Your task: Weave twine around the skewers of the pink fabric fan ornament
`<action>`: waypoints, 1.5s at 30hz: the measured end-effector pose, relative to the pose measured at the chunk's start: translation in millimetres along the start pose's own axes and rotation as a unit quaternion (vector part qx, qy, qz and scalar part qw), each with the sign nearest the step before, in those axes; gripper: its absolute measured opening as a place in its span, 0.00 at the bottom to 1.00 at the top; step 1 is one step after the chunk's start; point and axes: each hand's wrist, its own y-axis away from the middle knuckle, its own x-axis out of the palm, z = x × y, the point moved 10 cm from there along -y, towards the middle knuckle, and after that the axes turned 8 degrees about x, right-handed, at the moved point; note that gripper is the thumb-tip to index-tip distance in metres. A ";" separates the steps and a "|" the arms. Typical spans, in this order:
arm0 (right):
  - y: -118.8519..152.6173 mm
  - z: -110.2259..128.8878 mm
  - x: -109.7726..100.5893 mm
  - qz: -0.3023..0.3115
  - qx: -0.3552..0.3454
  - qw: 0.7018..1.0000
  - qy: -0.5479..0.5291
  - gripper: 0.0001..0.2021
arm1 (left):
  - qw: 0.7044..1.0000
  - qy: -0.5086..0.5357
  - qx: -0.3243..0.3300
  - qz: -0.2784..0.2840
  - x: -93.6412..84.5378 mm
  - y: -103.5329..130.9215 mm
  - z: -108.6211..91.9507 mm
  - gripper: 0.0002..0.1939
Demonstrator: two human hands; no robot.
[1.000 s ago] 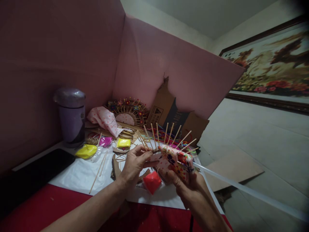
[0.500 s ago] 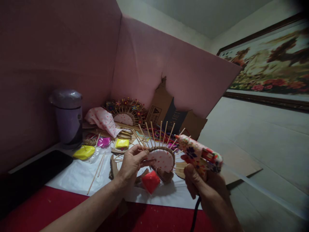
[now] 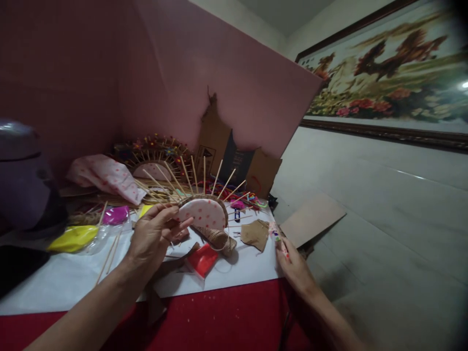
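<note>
My left hand [image 3: 153,234] pinches the left end of a half-round craft piece [image 3: 204,212], covered in white cloth with red dots. Thin wooden sticks [image 3: 204,175] fan out from its brown rim. Down at the table's right edge, my right hand [image 3: 298,270] is wrapped round a glue gun [image 3: 280,241] with a flowery cover; it is partly hidden by the hand. Below the craft piece lie a roll of brown twine [image 3: 215,239] and a red packet [image 3: 203,260]. A torn cardboard scrap [image 3: 256,234] lies close to the glue gun.
At the back left stands a finished-looking half-round piece with coloured flowers [image 3: 157,168], beside dotted cloth [image 3: 106,175]. Yellow [image 3: 74,238] and purple [image 3: 116,215] packets lie left. A purple canister [image 3: 29,185] stands far left. Cardboard [image 3: 215,141] leans on the pink wall.
My right hand has lowered the glue gun from beside the sticks to the table's right edge. The view has swung right. My left hand still holds the craft piece.
</note>
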 end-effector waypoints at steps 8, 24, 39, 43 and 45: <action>1.0 3.7 33.8 0.021 -0.011 0.977 0.213 0.21 | 1.000 -0.007 -0.006 0.008 -1.1 0.1 2.4 0.07; 67.4 227.5 40.2 -0.028 -0.413 0.910 -0.008 0.06 | 0.998 0.022 -0.030 0.056 14.0 16.6 12.0 0.07; 57.5 230.9 56.5 -0.025 -0.409 0.911 -0.042 0.07 | 0.994 0.020 -0.050 0.092 22.8 22.3 20.2 0.09; 55.5 228.6 57.8 -0.031 -0.407 0.912 -0.042 0.08 | 0.994 0.011 -0.059 0.088 20.1 23.0 23.5 0.10; 55.1 228.1 57.8 -0.031 -0.407 0.912 -0.042 0.08 | 0.994 0.007 -0.066 0.085 18.5 23.2 25.8 0.10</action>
